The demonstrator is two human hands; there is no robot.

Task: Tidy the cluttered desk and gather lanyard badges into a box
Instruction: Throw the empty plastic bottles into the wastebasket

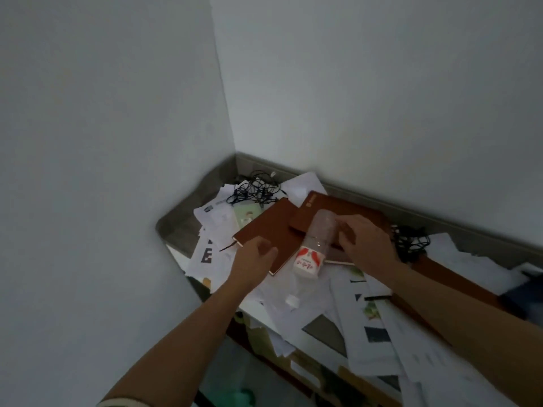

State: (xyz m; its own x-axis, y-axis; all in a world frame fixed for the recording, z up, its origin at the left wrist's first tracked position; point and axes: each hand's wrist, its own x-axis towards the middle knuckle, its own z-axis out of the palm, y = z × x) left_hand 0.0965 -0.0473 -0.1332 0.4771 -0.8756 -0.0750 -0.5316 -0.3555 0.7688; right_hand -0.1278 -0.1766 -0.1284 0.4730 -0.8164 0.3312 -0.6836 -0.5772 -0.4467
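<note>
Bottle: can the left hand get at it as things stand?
Probably yes: the bottle lies uncovered on the notebooks, its labelled half close beside the left hand; the right hand seems to hold only the far end.

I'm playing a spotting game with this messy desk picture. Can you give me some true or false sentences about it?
1. The clear bottle lies on its side across the brown notebooks. True.
2. The bottle's sticker is blue. False: the label is red and white.
3. A tangle of black cords sits near the back corner of the desk. True.
4. There are no papers here. False: loose papers cover much of the desk.
5. The right hand touches the bottle. True.
</note>
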